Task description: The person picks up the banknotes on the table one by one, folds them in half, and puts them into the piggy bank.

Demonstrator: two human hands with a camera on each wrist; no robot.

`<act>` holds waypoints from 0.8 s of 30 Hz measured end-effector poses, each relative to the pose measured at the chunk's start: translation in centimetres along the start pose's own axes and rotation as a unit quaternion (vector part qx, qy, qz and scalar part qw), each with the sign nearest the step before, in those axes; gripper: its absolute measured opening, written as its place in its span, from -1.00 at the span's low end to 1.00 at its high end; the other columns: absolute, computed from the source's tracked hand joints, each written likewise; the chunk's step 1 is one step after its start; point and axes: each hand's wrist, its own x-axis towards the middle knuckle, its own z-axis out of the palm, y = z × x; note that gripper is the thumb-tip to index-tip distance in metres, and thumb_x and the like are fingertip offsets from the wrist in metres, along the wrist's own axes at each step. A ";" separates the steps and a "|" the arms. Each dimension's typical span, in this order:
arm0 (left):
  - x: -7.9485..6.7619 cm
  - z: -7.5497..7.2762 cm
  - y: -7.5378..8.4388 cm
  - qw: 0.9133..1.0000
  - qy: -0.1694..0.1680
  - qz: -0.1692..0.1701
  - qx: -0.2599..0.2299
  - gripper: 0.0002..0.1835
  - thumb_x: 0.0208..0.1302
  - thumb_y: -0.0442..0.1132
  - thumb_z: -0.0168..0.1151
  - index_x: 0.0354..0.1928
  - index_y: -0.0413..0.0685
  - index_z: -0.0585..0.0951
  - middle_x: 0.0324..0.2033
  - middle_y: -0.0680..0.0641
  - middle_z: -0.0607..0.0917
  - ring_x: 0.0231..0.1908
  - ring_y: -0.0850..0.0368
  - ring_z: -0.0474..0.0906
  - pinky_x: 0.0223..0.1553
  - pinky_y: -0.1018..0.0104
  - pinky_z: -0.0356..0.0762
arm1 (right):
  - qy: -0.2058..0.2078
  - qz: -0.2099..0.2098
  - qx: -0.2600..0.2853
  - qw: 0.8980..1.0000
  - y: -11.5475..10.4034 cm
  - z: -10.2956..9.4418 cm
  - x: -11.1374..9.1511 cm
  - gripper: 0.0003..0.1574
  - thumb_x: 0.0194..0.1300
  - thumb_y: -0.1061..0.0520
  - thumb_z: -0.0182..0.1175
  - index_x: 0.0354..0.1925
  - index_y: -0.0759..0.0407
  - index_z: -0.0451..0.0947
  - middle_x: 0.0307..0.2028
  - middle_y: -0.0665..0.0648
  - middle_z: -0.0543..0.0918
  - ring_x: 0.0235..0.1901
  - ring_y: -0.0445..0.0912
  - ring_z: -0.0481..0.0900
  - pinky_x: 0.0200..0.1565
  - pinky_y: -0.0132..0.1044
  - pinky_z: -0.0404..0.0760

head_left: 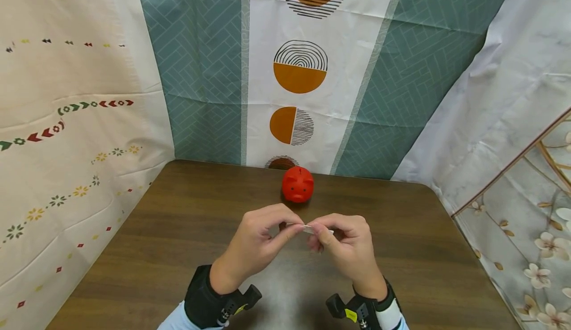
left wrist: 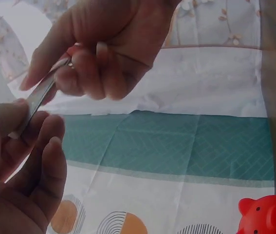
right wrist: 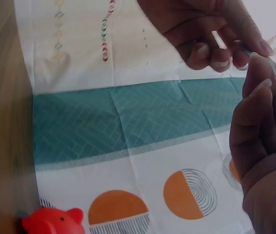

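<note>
Between my two hands is a thin, flat, pale strip [head_left: 309, 229], perhaps folded paper; its kind is not clear. My left hand [head_left: 260, 238] pinches one end with thumb and fingers, and my right hand [head_left: 350, 243] pinches the other. Seen from the left wrist, the strip [left wrist: 41, 95] runs slanted from one hand to the other, narrow and greyish. Fingers cover much of it in the right wrist view. Beyond the hands, a red piggy bank [head_left: 298, 185] stands upright on the table, facing me, with a dark slot on top. Neither hand touches it.
The brown wooden table [head_left: 178, 250] ends at a hanging teal and white curtain [head_left: 200, 72] just behind the piggy bank. Patterned pale cloth [head_left: 80, 171] hangs on the left, and a white floral cloth [head_left: 513, 221] on the right.
</note>
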 end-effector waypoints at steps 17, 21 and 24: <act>-0.2 -0.2 0.2 0.993 0.014 -0.098 -0.069 -0.75 -0.03 -0.62 0.31 -0.28 -0.27 0.58 -0.40 -0.04 0.62 -0.49 0.18 0.45 -0.59 0.26 0.52 | 0.025 -0.011 0.014 1.000 0.2 0.4 0.2 -0.67 0.07 0.43 0.32 -0.14 0.41 0.55 -0.35 0.32 0.61 -0.46 0.01 0.56 -0.44 -0.29 0.62; -0.1 -0.3 0.3 0.996 0.014 -0.074 -0.049 -0.73 -0.07 -0.62 0.33 -0.28 -0.26 0.61 -0.42 -0.01 0.63 -0.50 0.21 0.43 -0.62 0.28 0.47 | 0.020 -0.027 0.021 0.999 0.3 0.5 0.2 -0.70 0.07 0.46 0.30 -0.16 0.41 0.57 -0.36 0.32 0.62 -0.45 0.03 0.58 -0.44 -0.29 0.62; -0.1 -0.4 0.4 0.997 0.014 -0.058 -0.043 -0.71 -0.11 -0.63 0.34 -0.29 -0.26 0.63 -0.43 -0.01 0.64 -0.51 0.22 0.42 -0.64 0.27 0.45 | 0.018 -0.026 0.024 0.999 0.3 0.5 0.2 -0.71 0.07 0.46 0.30 -0.16 0.41 0.57 -0.36 0.31 0.62 -0.46 0.03 0.57 -0.45 -0.29 0.62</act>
